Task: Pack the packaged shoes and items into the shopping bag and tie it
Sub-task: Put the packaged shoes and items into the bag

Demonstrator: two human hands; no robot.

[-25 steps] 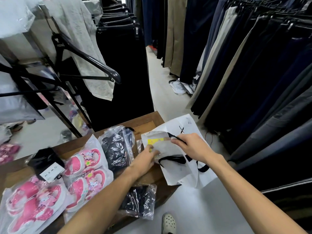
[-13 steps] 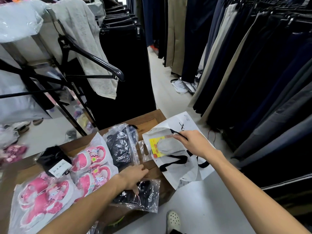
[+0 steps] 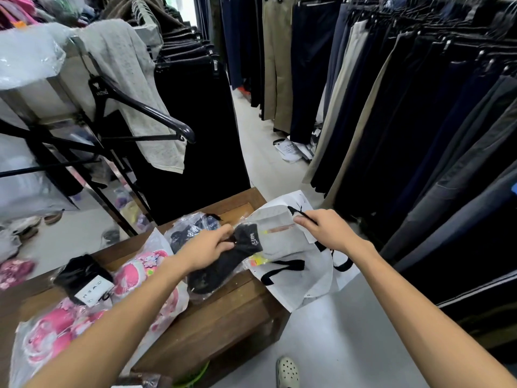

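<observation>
A white shopping bag (image 3: 305, 287) with black handles hangs off the right end of the wooden table (image 3: 223, 320). My right hand (image 3: 324, 229) pinches its upper rim and holds the mouth open. My left hand (image 3: 208, 247) grips a clear packet of black socks (image 3: 223, 264), whose top end lies at the bag's mouth. A grey packaged item (image 3: 282, 242) with a yellow label sits inside the bag. On the table lie packaged pink shoes (image 3: 140, 273), a second pink pair (image 3: 50, 337), a black item in clear plastic (image 3: 190, 228) and a black bundle with a white tag (image 3: 84, 281).
Racks of dark trousers (image 3: 419, 130) line the right side of the narrow aisle. A black hanger (image 3: 140, 110) and a grey garment (image 3: 134, 88) jut out on the left above the table. My foot in a white clog (image 3: 288, 372) stands by the table's corner.
My left hand picked up the black sock packet from the table's front edge and carried it up and right to the bag's mouth. My right hand kept hold of the bag's rim.
</observation>
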